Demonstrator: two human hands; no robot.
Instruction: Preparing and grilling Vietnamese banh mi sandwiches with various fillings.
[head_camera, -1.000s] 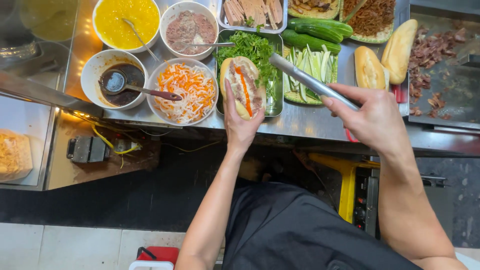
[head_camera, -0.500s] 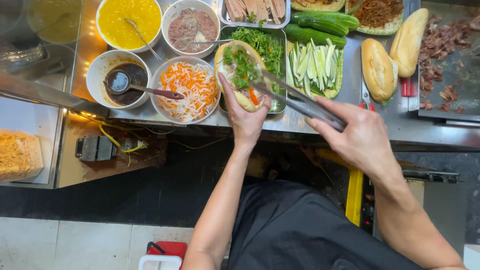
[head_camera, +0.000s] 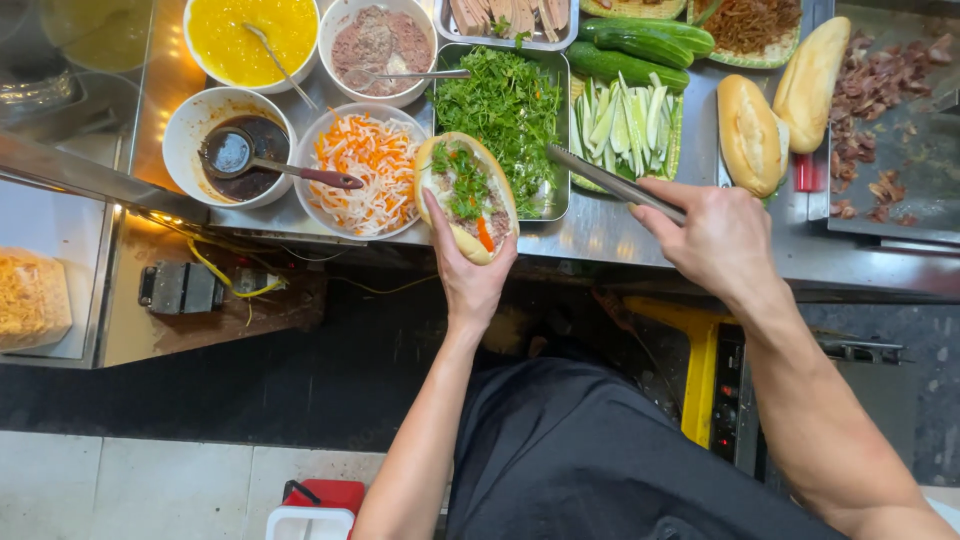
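Filled roll cupped open in my left hand, tongs pinched in my right over the herb tray.

My left hand (head_camera: 468, 268) wraps under the split roll (head_camera: 466, 196), fingers curled tight so the cut faces up and the herbs, carrot and meat inside stay put; it hangs at the counter edge, between the bowl of shredded carrot and radish (head_camera: 367, 170) and the steel tray of green herbs (head_camera: 505, 110), so fillings are within reach; my right hand (head_camera: 712, 238) is closed round the handle of the metal tongs (head_camera: 612, 183), whose tips point into the herbs; whether they grip any leaves I cannot tell.
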